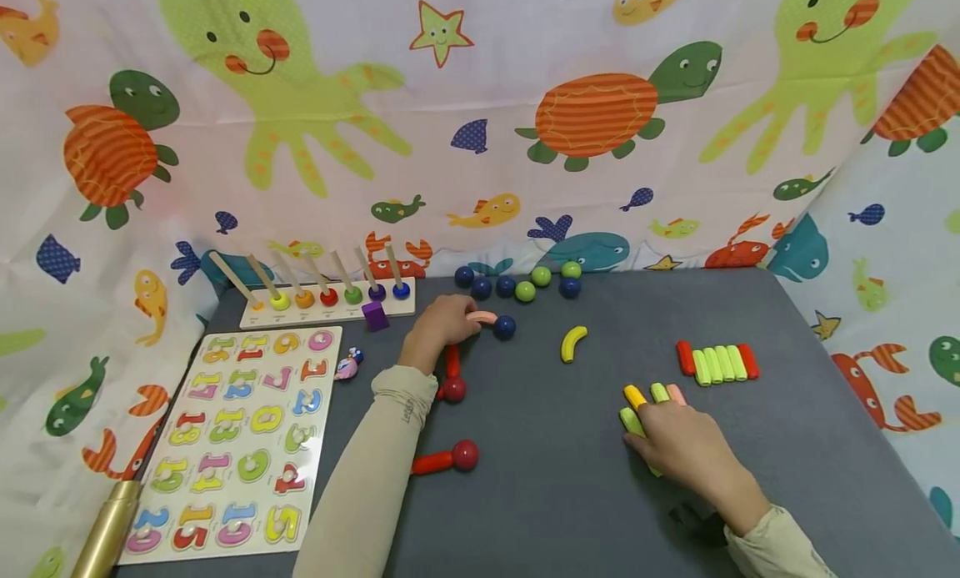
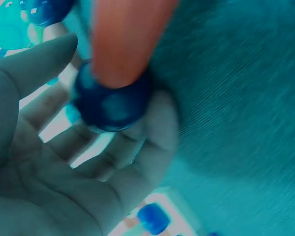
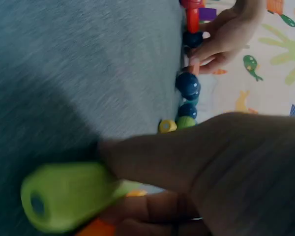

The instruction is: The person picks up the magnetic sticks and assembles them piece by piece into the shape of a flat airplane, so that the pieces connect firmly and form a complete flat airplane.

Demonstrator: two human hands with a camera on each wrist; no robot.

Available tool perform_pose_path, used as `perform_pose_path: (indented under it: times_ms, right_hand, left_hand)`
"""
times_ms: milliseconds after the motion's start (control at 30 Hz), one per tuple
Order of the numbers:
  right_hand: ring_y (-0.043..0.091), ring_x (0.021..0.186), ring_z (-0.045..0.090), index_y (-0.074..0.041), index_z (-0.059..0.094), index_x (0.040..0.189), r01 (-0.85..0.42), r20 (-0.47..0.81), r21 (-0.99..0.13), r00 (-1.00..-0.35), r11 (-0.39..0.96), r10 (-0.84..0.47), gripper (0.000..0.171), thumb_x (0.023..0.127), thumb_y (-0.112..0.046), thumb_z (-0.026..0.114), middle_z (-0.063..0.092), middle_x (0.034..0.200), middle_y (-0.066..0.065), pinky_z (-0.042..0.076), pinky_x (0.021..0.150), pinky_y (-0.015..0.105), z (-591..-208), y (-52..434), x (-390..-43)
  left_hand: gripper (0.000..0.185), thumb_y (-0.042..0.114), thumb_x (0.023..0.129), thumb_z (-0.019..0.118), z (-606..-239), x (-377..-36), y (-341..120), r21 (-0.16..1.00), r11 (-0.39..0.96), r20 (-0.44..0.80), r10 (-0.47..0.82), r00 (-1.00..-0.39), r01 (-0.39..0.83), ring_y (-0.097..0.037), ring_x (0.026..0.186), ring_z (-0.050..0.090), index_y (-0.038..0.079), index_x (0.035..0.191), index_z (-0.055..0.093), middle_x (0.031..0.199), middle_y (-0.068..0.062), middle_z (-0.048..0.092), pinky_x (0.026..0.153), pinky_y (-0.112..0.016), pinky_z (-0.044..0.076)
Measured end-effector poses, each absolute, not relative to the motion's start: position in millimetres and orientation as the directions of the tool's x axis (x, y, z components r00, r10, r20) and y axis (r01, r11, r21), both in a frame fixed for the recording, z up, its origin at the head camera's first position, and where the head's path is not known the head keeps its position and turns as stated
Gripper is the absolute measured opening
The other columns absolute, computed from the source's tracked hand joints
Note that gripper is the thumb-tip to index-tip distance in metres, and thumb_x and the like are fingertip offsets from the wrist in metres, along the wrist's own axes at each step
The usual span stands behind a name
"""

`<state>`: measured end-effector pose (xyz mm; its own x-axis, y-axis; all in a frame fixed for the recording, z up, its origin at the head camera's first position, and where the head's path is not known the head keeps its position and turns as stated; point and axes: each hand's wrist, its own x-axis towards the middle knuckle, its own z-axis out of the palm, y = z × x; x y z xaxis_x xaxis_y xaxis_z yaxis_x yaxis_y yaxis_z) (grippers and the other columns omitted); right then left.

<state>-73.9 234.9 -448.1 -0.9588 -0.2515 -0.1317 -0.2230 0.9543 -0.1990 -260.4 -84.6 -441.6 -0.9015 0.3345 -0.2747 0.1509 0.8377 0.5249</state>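
My left hand (image 1: 465,321) pinches a short pink stick (image 1: 482,317) whose far end meets a dark blue ball (image 1: 504,327) on the grey table. In the left wrist view the blue ball (image 2: 110,103) lies against my fingers (image 2: 155,130), with the pink stick (image 2: 123,39) above it. My right hand (image 1: 651,413) lies at the front right with its fingers curled over a bunch of sticks: yellow (image 1: 634,394), green (image 1: 659,390) and pink (image 1: 676,392) ends poke out. In the right wrist view a green stick (image 3: 64,201) juts from that grip.
Blue and green balls (image 1: 517,286) line the back edge. A yellow curved piece (image 1: 573,343), a row of red and green sticks (image 1: 716,363) and two red sticks with balls (image 1: 446,459) (image 1: 452,376) lie around. A number puzzle (image 1: 240,440) and ring pegboard (image 1: 330,303) sit left.
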Motion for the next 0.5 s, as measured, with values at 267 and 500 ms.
perform_pose_path:
  times_ms: [267,500]
  right_hand:
    - [0.01,0.047,0.042,-0.016,0.051,0.065,-0.278,-0.002,-0.469,-0.949,0.839,-0.315,0.042,0.099,-0.017,0.076,0.039,0.057,-0.006,0.032,0.049,0.029,-452.5,179.0,-120.1]
    - [0.015,0.046,0.045,-0.012,0.054,0.065,-0.232,-0.02,-0.587,-0.954,0.775,-0.3,0.043,0.103,-0.021,0.07,0.041,0.055,-0.002,0.034,0.049,0.03,-465.3,131.4,-169.9]
  left_hand:
    - [0.023,0.022,0.104,0.071,-448.4,-259.2,-95.4,0.571,0.812,-0.222,0.294,-0.93,0.12,-0.029,0.098,0.059,0.008,0.121,0.079,0.11,-0.011,0.07,0.085,-0.041,0.049]
    - [0.032,0.024,0.107,0.068,-451.8,-255.2,-92.0,0.578,0.808,-0.22,0.289,-0.932,0.114,-0.033,0.114,0.06,0.007,0.133,0.075,0.129,-0.014,0.07,0.099,-0.047,0.05]
